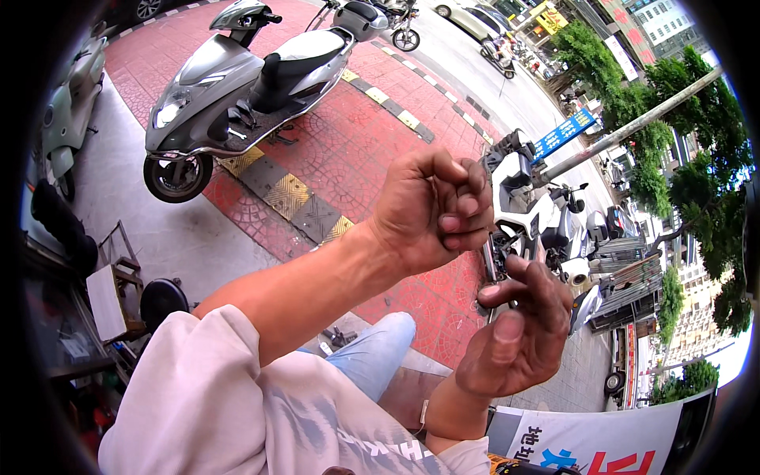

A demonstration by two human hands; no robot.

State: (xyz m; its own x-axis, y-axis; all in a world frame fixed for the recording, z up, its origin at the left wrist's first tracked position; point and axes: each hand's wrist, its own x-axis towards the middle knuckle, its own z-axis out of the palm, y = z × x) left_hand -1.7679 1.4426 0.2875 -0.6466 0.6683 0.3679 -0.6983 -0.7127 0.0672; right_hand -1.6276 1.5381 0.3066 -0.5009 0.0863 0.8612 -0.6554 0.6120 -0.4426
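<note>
Both of my hands are raised before me, over the red paving. My left hand [434, 204] is closed in a loose fist, its fingers curled toward the palm and the thumb bent over at the top. Nothing shows in it. Lower and farther right, my right hand [522, 332] has its fingers bent but spread from the thumb, and I see nothing between them. Dark grime covers the fingers of both hands. A small gap separates the two. No object touches either hand.
A grey scooter [245, 95] stands ahead on the left, near a yellow-and-black kerb strip [286, 196]. Parked motorbikes [546, 214] line the right side. A printed banner [602, 435] is close at lower right. Beside my left arm are a wooden box [111, 301] and a round black seat [164, 299].
</note>
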